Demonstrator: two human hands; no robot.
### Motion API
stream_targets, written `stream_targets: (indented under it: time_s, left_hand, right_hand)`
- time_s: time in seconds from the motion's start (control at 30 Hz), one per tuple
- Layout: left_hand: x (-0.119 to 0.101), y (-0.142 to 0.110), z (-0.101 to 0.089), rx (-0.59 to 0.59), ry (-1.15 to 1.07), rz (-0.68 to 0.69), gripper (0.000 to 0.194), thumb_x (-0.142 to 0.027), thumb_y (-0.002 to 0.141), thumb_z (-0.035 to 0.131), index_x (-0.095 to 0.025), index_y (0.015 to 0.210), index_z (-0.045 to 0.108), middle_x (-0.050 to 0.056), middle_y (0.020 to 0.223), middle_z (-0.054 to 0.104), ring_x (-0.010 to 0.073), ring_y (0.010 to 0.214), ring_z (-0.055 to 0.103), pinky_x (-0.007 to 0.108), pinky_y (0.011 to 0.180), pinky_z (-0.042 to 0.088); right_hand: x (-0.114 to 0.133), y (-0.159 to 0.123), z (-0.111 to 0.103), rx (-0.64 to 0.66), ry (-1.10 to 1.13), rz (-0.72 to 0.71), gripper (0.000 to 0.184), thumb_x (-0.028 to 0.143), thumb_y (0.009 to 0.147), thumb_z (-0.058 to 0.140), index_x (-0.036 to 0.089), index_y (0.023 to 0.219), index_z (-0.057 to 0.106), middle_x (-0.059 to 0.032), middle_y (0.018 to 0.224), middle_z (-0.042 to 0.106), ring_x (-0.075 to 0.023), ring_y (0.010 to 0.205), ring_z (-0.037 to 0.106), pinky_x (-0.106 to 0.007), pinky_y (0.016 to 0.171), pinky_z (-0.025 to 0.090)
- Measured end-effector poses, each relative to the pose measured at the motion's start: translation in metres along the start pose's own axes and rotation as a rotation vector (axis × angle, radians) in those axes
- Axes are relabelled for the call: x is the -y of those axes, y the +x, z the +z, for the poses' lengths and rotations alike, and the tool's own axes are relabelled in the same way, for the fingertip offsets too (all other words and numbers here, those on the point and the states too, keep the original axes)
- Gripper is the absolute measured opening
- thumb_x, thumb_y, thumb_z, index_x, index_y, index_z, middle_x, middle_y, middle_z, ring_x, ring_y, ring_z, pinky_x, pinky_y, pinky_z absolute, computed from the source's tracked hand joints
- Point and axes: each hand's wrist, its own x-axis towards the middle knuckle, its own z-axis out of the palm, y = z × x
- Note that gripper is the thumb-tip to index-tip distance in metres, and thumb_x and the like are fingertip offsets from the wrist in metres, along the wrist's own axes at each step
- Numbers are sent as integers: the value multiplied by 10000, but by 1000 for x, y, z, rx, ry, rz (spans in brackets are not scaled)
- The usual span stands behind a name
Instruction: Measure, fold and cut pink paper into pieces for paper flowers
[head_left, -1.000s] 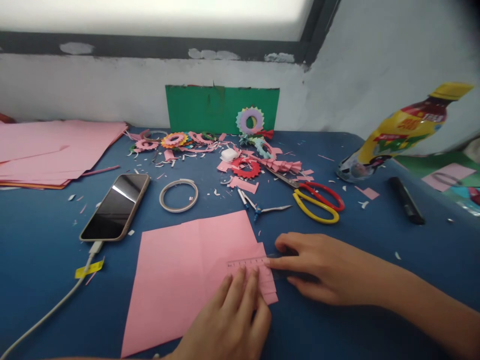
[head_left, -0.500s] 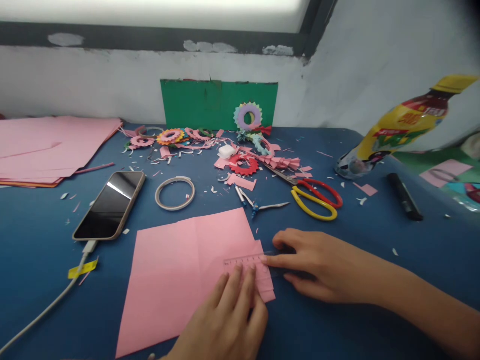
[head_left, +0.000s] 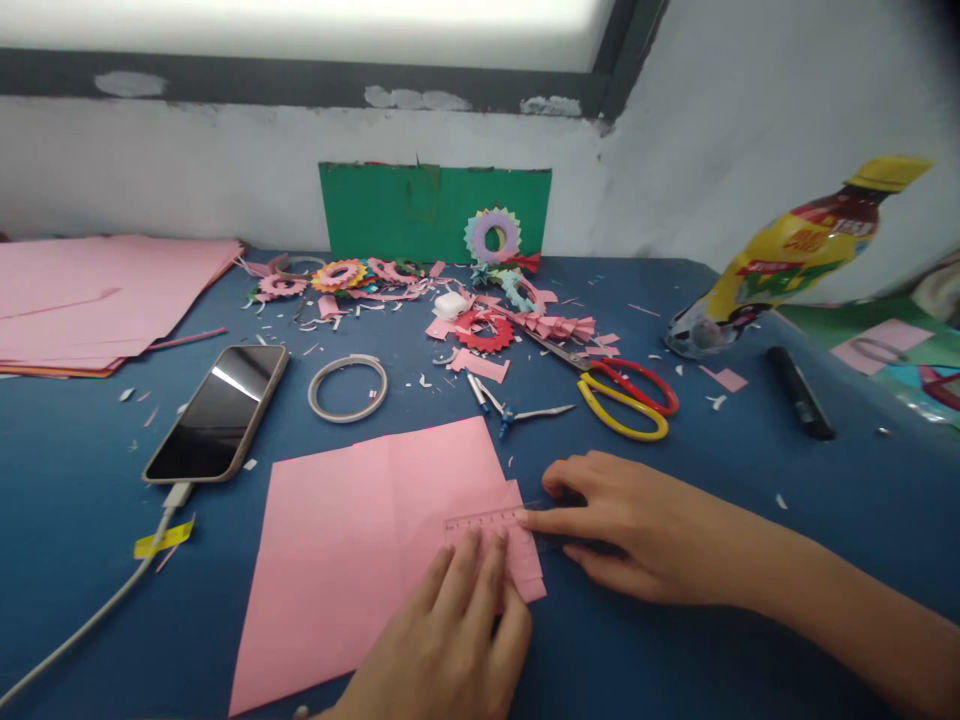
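Observation:
A folded sheet of pink paper [head_left: 330, 560] lies on the blue table, with a smaller pink piece [head_left: 531, 570] over its right edge. Across both runs a clear plastic ruler [head_left: 480, 521], its scale marks facing up. My left hand [head_left: 457, 630] lies with fingers stretched out, the tips pressing on the ruler and the pink piece. From the right, my right hand [head_left: 615, 530] grips the ruler's right end, index finger resting on its marked edge; the thumb's contact is partly hidden.
Beyond the paper lie scissors [head_left: 626, 400], a compass [head_left: 517, 412], a tape roll [head_left: 347, 388], a red paper ring [head_left: 484, 331] and pink scraps. A charging phone [head_left: 217, 412] and paper stack [head_left: 112, 300] are left; a bottle [head_left: 795, 250] and black marker [head_left: 799, 392] right.
The whole view has shifted slightly. Both hands, the ruler and the paper keep the same places relative to one another.

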Motion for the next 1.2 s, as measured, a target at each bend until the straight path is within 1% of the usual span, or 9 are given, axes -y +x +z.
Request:
stream_targets:
  time_s: [0.17,0.3,0.47,0.57,0.67,0.77,0.87,1.03,1.2]
  left_hand:
    - [0,0,0,1,-7,10,306,-212,831,387,-98,1065,548,124,1154,602,268,1062,538,365,907,330]
    - [0,1,-1,20,-13,14,311,-223,838,394,-100,1076,552,135,1160,596,274,1064,535,369,893,342]
    - [-1,2,0,74,-32,27,383,-306,857,363,-91,1114,548,135,1150,604,282,1034,555,375,854,369]
    - [-1,1,2,53,-15,37,405,-283,862,352,-66,1152,533,140,1141,609,278,1028,556,380,872,360]
    - [-1,0,3,38,-3,60,401,-255,861,352,-47,1147,541,164,1131,608,289,1028,551,405,885,352]
    - [0,0,3,25,-7,74,398,-243,855,352,-38,1131,553,180,1124,608,303,1014,559,419,861,372]
    - [1,0,2,25,-5,79,394,-231,848,354,-33,1115,565,177,1113,615,311,1005,566,412,835,390]
    - [3,3,-4,50,-17,87,396,-227,845,363,-24,1119,563,176,1123,608,317,1027,554,417,859,377]
    - [4,6,-10,101,-44,109,428,-236,838,376,0,1158,537,209,1156,578,316,1044,544,418,853,382]
  right_hand:
    - [0,0,0,-10,11,-8,399,158,799,501,262,1181,554,-76,961,527,-185,844,499,-329,765,414]
    - [-5,-2,-7,10,97,4,358,215,821,514,262,1173,560,-81,1033,529,-185,898,526,-324,797,419]
    - [-6,31,-26,-97,216,55,267,268,879,453,179,1098,578,-82,1064,568,-170,943,553,-285,831,416]
    - [2,66,-30,46,182,27,294,188,838,492,146,1122,553,-94,1094,594,-190,940,567,-282,787,425]
    - [11,93,-31,209,218,-21,323,138,805,504,146,1126,546,-57,925,652,-140,754,584,-211,612,412]
    - [16,105,-33,294,243,-14,263,140,771,527,155,1025,593,-22,802,652,-109,644,549,-181,518,360]
    - [21,106,-34,345,192,-23,124,132,765,539,145,835,640,-17,770,630,-99,648,532,-173,536,357]
    - [22,96,-26,166,21,-167,144,73,789,532,130,708,636,-10,765,541,-78,621,472,-182,543,334]
    - [7,75,-9,28,149,-169,159,54,788,526,146,760,652,-11,762,518,-99,680,482,-200,604,365]
